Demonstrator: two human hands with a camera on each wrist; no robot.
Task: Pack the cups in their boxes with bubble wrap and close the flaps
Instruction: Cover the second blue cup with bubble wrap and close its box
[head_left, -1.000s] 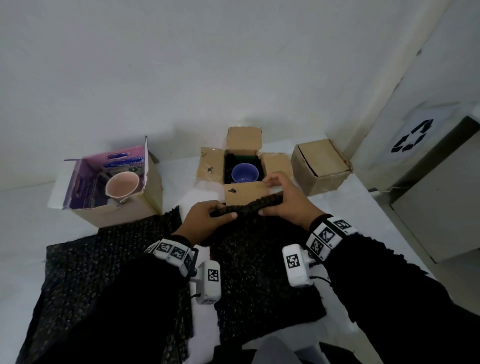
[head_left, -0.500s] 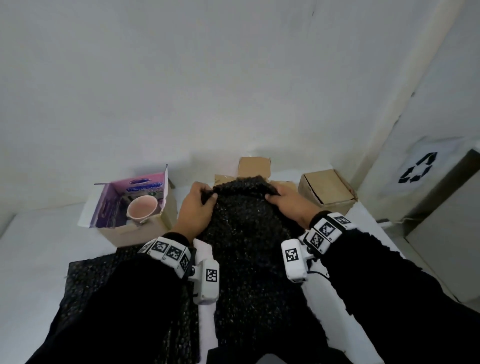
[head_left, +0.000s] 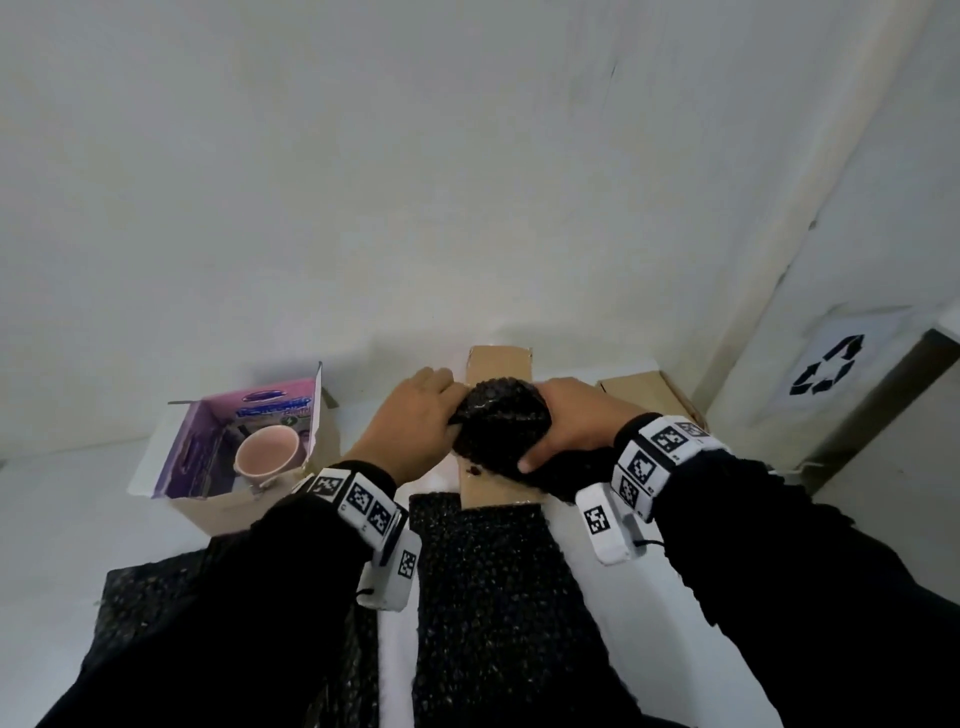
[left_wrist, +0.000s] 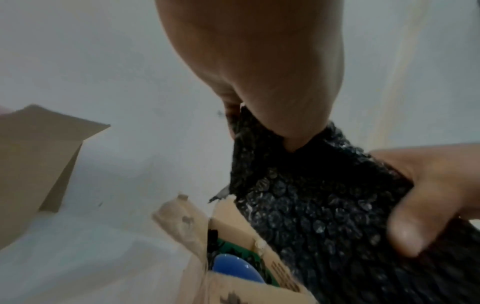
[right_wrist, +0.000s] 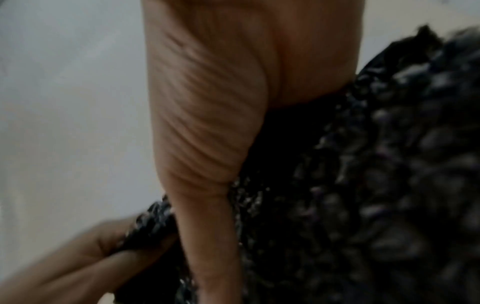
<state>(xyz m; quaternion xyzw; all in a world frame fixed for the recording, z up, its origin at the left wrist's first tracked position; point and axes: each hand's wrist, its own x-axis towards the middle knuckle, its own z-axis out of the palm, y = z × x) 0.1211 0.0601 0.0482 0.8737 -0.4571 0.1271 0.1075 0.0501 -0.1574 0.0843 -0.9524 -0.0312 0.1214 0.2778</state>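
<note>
Both hands hold a bunched end of black bubble wrap (head_left: 500, 422) over the open middle cardboard box (head_left: 500, 364). My left hand (head_left: 418, 415) grips its left side and my right hand (head_left: 567, 427) curls round its right side, thumb underneath. The rest of the sheet trails back toward me across the table. In the left wrist view the wrap (left_wrist: 324, 205) hangs over the box's near flap (left_wrist: 259, 288), and a blue cup (left_wrist: 233, 267) sits inside. A pink cup (head_left: 266, 451) stands in the purple-lined box (head_left: 208, 501) at the left.
A closed cardboard box (head_left: 644, 389) stands right of the middle box, close to the wall corner. A second black bubble wrap sheet (head_left: 156, 597) lies on the white table (head_left: 52, 519) at the front left. A bin with a recycling sign (head_left: 826, 366) stands at the right.
Both hands lifted the far end of the wrap off the table, carried it forward and bunched it over the middle box. The blue cup is now hidden in the head view.
</note>
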